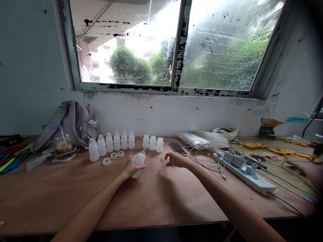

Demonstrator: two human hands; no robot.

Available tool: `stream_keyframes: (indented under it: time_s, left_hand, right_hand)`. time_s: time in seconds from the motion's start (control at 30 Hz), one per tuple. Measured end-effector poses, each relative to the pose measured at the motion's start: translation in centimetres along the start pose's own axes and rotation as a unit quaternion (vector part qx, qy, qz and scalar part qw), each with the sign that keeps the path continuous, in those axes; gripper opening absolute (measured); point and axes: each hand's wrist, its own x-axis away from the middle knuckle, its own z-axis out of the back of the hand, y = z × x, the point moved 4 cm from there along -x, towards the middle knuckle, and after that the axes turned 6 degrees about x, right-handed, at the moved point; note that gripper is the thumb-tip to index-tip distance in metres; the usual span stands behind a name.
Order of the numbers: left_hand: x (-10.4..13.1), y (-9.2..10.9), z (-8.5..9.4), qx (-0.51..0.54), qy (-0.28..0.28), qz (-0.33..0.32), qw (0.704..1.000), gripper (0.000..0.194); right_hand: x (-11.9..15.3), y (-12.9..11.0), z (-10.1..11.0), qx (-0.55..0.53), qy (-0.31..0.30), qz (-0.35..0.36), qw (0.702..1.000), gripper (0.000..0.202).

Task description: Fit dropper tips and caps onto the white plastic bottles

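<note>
My left hand (131,167) is wrapped round a white translucent baby bottle (140,159), which tilts slightly above the table. A clear teat (143,152) shows at its top. To the right, the fingers of my right hand (174,159) close on a small clear plastic piece (164,158), whose exact kind I cannot make out. Behind my left hand, several baby bottles with teats (116,141) stand upright in a row. Three bottles without teats (152,143) are grouped just right of them. Three white collar rings (107,161) lie in front of the row.
A phone (178,149) lies beyond my right hand, beside loose cables (202,158) and a white power strip (248,176). At the left are a grey backpack (72,122) and an iced drink cup (63,145). Another person's hand (302,168) is near yellow parts (286,153).
</note>
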Motion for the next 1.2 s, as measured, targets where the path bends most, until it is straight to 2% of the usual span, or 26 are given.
stream_keyframes:
  time_s: [0.07,0.13,0.2,0.27,0.5,0.7,0.9,1.07,1.13,1.2]
  left_hand:
    - [0.0,0.1,-0.1,0.037,-0.045,0.017,0.998,0.040]
    - [0.0,0.3,-0.3,0.074,-0.089,0.034,0.993,0.043]
    - [0.2,0.6,-0.4,0.098,-0.118,0.041,0.987,0.043]
    - [0.3,0.8,-0.5,0.109,-0.134,0.042,0.984,0.042]
    - [0.4,0.8,-0.6,0.105,-0.170,0.052,0.978,0.043]
    - [0.2,0.6,-0.8,0.099,-0.169,0.044,0.980,0.045]
    - [-0.1,0.7,-0.7,0.069,-0.156,0.056,0.984,0.044]
    - [0.1,0.3,-0.7,0.089,-0.152,0.057,0.983,0.047]
    - [0.2,0.3,-0.6,0.068,-0.141,0.038,0.987,0.049]
    - [0.0,1.0,0.0,0.015,-0.103,-0.007,0.995,0.052]
  right_hand:
    - [-0.6,-1.5,1.2,-0.114,0.056,0.038,0.991,0.029]
    - [-1.1,-2.8,2.3,-0.242,0.113,0.061,0.962,0.034]
    - [-1.7,-4.0,2.6,-0.327,0.120,0.078,0.934,0.037]
    - [-2.5,-4.9,2.1,-0.358,0.097,0.086,0.925,0.037]
    - [-3.9,-6.2,0.3,-0.387,-0.016,0.074,0.919,0.035]
    - [-4.2,-6.6,0.4,-0.354,-0.046,0.108,0.928,0.034]
    - [-5.4,-6.4,-0.9,-0.348,-0.038,0.070,0.934,0.031]
    - [-5.3,-7.5,-0.6,-0.314,-0.033,0.090,0.945,0.022]
    - [-5.4,-7.9,-0.1,-0.284,-0.028,0.098,0.953,0.021]
    - [-5.9,-8.2,0.8,-0.244,-0.005,0.099,0.965,0.021]
